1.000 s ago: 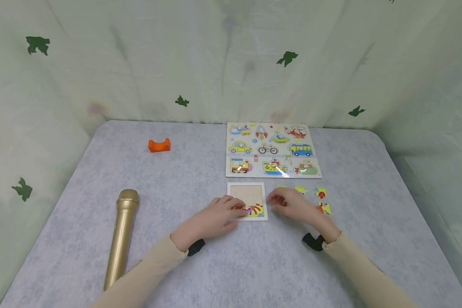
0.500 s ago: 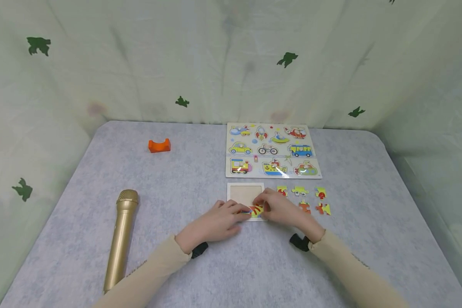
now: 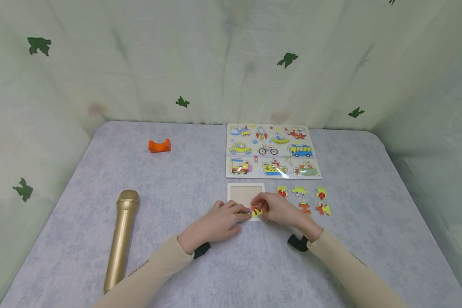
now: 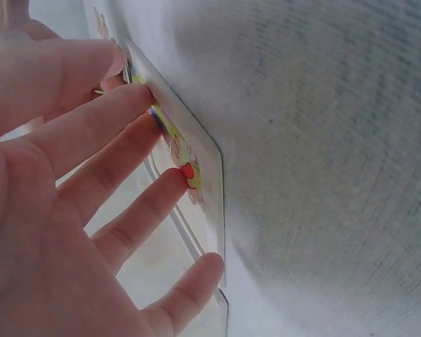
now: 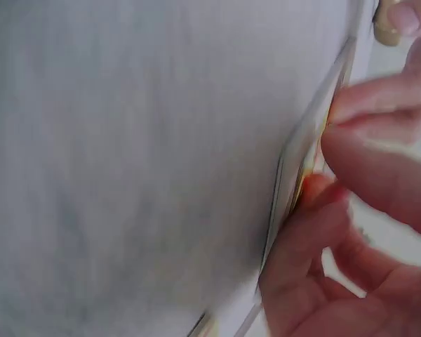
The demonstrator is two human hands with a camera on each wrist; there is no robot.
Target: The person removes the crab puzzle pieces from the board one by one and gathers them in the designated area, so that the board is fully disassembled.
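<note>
A small square puzzle tray with a white rim lies in front of me, its upper part bare wood. My left hand reaches in from the left with extended fingers, and its fingertips rest on the puzzle pieces along the tray's near edge. In the left wrist view the fingers are spread against the tray's rim and picture. At the near right corner, my right hand pinches a yellow-and-red puzzle piece between curled fingers and thumb. The fingers partly hide that piece.
Several loose puzzle pieces lie right of the tray. Behind it is a vehicle peg board. A gold microphone lies on the left near my left forearm, with an orange curved block at the back left.
My right hand has moved left from beside the loose pieces to the tray's near right corner, onto the piece there. The left hand has shifted only slightly right.
</note>
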